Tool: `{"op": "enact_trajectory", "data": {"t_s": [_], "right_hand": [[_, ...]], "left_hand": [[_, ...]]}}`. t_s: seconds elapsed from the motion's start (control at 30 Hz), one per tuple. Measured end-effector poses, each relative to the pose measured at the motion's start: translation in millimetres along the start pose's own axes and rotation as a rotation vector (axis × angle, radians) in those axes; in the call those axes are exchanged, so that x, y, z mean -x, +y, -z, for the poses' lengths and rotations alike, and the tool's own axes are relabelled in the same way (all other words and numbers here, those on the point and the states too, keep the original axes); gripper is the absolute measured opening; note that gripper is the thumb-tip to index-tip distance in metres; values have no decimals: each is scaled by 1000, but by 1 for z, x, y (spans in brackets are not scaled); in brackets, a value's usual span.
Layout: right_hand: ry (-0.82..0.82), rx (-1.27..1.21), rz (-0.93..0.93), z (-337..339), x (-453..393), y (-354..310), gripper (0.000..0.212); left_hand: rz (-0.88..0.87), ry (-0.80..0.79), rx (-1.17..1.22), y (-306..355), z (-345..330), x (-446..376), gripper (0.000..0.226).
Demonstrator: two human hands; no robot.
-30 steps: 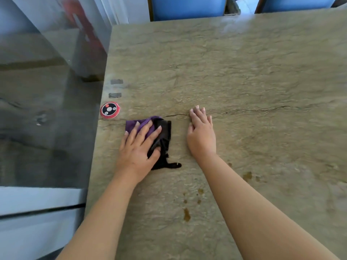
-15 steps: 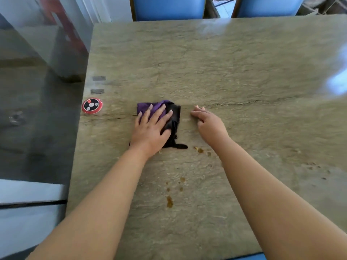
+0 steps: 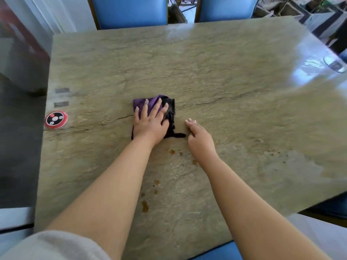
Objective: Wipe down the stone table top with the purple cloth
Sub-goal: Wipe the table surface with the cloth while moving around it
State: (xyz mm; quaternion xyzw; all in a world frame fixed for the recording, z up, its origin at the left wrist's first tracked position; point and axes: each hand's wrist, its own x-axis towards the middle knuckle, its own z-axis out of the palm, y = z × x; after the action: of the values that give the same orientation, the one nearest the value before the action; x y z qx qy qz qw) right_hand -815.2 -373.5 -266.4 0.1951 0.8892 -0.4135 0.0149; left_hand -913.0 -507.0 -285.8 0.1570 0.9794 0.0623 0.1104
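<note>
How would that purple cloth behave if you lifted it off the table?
The purple cloth would probably droop limply: it lies bunched in folds under the left hand, with a dark tail trailing loose. It looks thin, so likely light.

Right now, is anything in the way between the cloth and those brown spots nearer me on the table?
Nothing visible. The left hand presses flat on the cloth, and the table is bare stone from there to the brown spots. The right hand rests off to the side.
</note>
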Motion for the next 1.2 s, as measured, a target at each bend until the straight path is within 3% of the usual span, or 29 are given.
{"op": "enact_trajectory", "data": {"t_s": [0.17, 0.23, 0.33, 0.4, 0.6, 0.73, 0.83, 1.0, 1.07, 1.2], "right_hand": [[30, -71, -42, 7, 14, 6, 57], [38, -45, -50, 4, 21, 0, 55], [94, 73, 0, -13, 27, -19, 55], [94, 163, 72, -30, 29, -32, 56], [-17, 442, -90, -75, 10, -55, 81], [-56, 521, -50, -96, -10, -76, 79], [-163, 595, 166, -111, -13, -91, 70], [-559, 588, 818, -119, 1, -92, 59], [-510, 675, 912, -111, -14, -85, 54], [-300, 692, 565, -138, -41, -111, 56]], "left_hand": [[-244, -82, 10, 12, -10, 47, 55], [-312, -127, 175, 4, -3, 50, 54], [-259, 50, 604, -21, 7, 65, 52], [-102, 196, 666, -45, 7, 86, 48], [362, 324, 389, -121, -15, 185, 45], [423, 320, 193, -147, -30, 226, 56], [399, 305, 108, -144, -34, 225, 63], [416, 319, 35, -143, -35, 223, 62], [420, 323, 23, -142, -34, 224, 61], [415, 358, 40, -144, -38, 223, 61]]}}
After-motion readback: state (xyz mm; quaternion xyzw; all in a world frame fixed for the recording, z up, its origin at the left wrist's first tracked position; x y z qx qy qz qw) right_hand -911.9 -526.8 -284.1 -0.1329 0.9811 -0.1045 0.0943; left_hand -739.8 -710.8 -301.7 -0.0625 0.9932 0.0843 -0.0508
